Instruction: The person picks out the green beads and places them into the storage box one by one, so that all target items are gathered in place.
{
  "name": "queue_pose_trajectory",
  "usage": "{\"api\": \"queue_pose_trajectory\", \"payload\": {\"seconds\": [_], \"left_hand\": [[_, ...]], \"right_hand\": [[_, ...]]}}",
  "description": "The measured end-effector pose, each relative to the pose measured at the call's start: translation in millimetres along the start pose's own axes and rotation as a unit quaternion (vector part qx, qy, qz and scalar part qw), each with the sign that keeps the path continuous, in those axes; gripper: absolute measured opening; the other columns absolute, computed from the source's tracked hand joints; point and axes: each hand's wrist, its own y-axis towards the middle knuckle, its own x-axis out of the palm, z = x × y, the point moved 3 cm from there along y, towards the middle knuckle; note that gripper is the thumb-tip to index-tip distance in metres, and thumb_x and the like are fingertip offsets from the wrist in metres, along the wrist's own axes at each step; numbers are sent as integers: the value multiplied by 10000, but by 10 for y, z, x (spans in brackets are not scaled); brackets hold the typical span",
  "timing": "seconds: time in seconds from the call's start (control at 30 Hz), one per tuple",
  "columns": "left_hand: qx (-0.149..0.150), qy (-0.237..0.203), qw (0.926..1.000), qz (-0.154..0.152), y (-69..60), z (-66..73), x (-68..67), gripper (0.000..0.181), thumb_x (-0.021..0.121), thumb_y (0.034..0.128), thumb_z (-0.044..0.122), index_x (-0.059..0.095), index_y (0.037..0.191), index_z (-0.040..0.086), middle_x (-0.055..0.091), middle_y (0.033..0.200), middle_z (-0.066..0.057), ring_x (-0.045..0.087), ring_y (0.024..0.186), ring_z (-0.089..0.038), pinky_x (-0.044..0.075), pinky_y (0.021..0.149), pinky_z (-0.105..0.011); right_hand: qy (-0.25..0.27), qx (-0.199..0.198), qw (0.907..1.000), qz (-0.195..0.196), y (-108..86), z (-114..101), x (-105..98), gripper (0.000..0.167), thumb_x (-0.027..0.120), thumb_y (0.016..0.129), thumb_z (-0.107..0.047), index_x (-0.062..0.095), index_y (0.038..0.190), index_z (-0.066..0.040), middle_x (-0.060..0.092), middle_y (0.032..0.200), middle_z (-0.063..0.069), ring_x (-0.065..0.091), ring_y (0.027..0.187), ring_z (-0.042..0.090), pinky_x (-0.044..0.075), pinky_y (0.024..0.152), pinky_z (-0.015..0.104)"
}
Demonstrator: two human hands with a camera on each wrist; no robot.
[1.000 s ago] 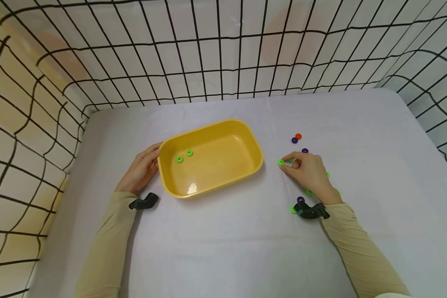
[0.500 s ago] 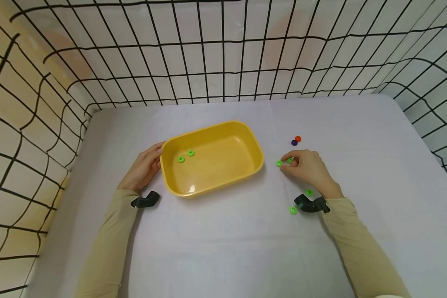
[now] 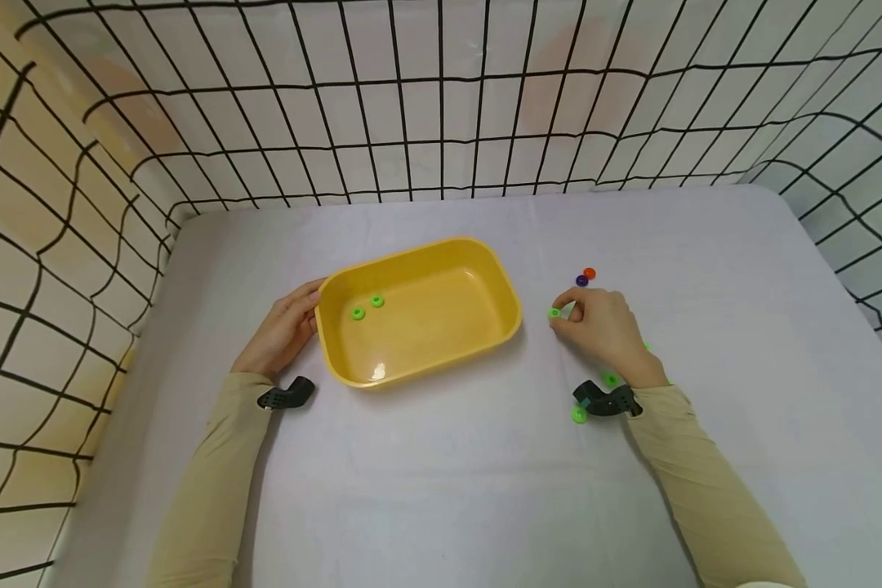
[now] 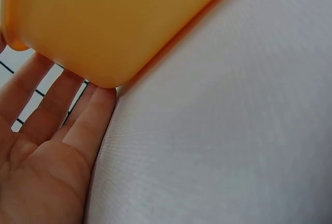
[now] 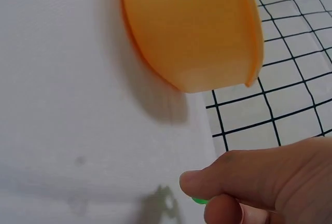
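The left hand (image 3: 279, 331) is at the left end of the yellow tray (image 3: 419, 314). In the left wrist view, the nearly straight fingers (image 4: 46, 105) touch the tray's outer wall (image 4: 114, 32). To the right of the tray, the right hand (image 3: 603, 327) pinches a green ring (image 3: 554, 314) between thumb and forefinger; in the right wrist view a sliver of green (image 5: 199, 200) shows under the thumb (image 5: 199, 182). Two green rings (image 3: 378, 301) lie inside the tray, near its left end.
A red ring (image 3: 590, 273) and a purple ring (image 3: 582, 281) lie beyond the right hand. More green rings (image 3: 579, 415) lie around the right wrist, some partly hidden. Black wire mesh (image 3: 441, 114) stands along the back and sides of the white-covered table (image 3: 426, 490).
The right hand has shifted slightly away from the body with the pinched green ring. Purple rings seen near that hand a second ago are now out of sight. The left hand still touches the tray.
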Motion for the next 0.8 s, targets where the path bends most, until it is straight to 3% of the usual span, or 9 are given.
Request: {"api": "queue_pose_trajectory", "payload": {"seconds": [0.23, 0.47, 0.6, 0.8], "left_hand": [[74, -47, 10000, -46, -7, 9, 3, 520, 495, 1047, 287, 399, 1444, -35, 538, 1310, -1, 552, 1121, -105, 494, 971, -163], [146, -136, 9998, -72, 2, 19, 7, 500, 499, 1047, 277, 415, 1433, -30, 546, 1303, -8, 560, 1130, -96, 493, 976, -168], [160, -140, 9997, -81, 6, 17, 4, 468, 490, 1050, 263, 437, 1420, -20, 552, 1287, -5, 559, 1115, -100, 494, 970, -164], [44, -118, 9999, -16, 0, 16, 19, 467, 480, 1054, 255, 421, 1424, -24, 542, 1287, -2, 550, 1117, -109, 488, 975, -159]], "right_hand": [[50, -156, 9993, 344, 95, -177, -198, 210, 717, 873, -123, 702, 1039, 6, 605, 644, 51, 454, 478, 142, 320, 415, 223], [36, -517, 9965, 661, 380, -713, -363, 236, 714, 896, -156, 702, 1061, 13, 607, 684, 97, 476, 510, 174, 327, 440, 229], [53, -419, 9984, 387, 589, -1108, -232, 267, 710, 903, -214, 706, 1076, -11, 623, 759, 102, 517, 594, 188, 373, 476, 232], [-34, -116, 9997, -228, 808, -1580, 177, 244, 722, 884, -265, 714, 1019, -63, 698, 905, 83, 570, 654, 173, 453, 513, 263]]}}
